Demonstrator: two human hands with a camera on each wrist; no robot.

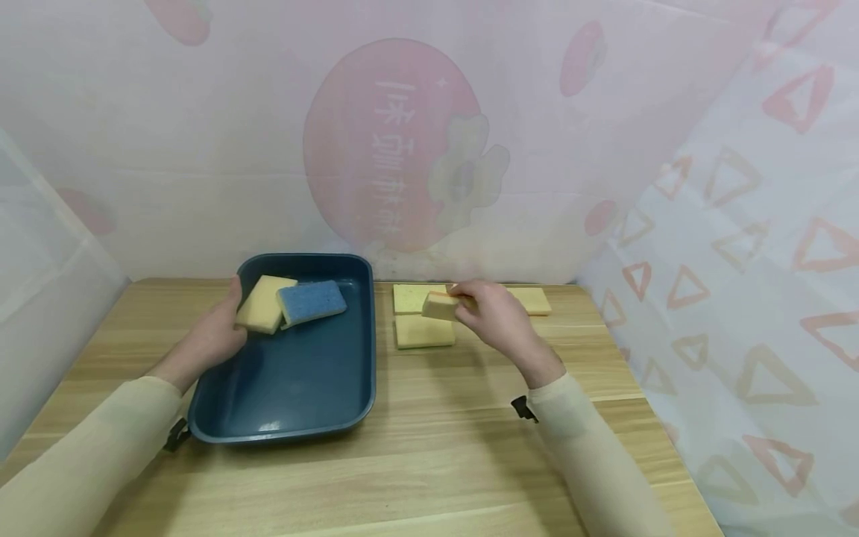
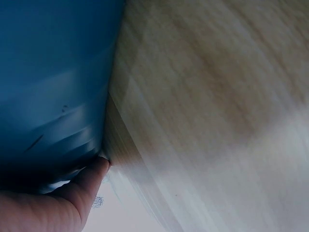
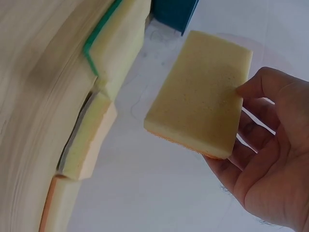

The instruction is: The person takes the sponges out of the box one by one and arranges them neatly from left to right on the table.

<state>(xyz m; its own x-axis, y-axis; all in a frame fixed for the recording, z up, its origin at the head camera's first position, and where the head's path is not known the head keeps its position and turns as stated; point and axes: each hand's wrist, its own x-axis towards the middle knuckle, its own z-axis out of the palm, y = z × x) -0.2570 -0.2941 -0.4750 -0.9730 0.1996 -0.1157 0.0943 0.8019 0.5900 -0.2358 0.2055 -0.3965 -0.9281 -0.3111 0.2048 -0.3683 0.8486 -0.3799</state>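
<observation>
1. Right hand (image 1: 499,317): pinches an orange-backed yellow sponge (image 3: 198,94) between thumb and fingers, raised above the bench (image 1: 436,432).
2. Left hand (image 1: 213,332): grips the left rim of the dark blue tray (image 1: 295,388) (the wrist view shows a digit against its wall).
3. Tray contents: a pale yellow sponge (image 1: 264,307) beside the left hand, touching a blue-faced sponge (image 1: 314,301).
4. Yellow sponges (image 1: 425,333): lie on the bench, right of the tray.
</observation>
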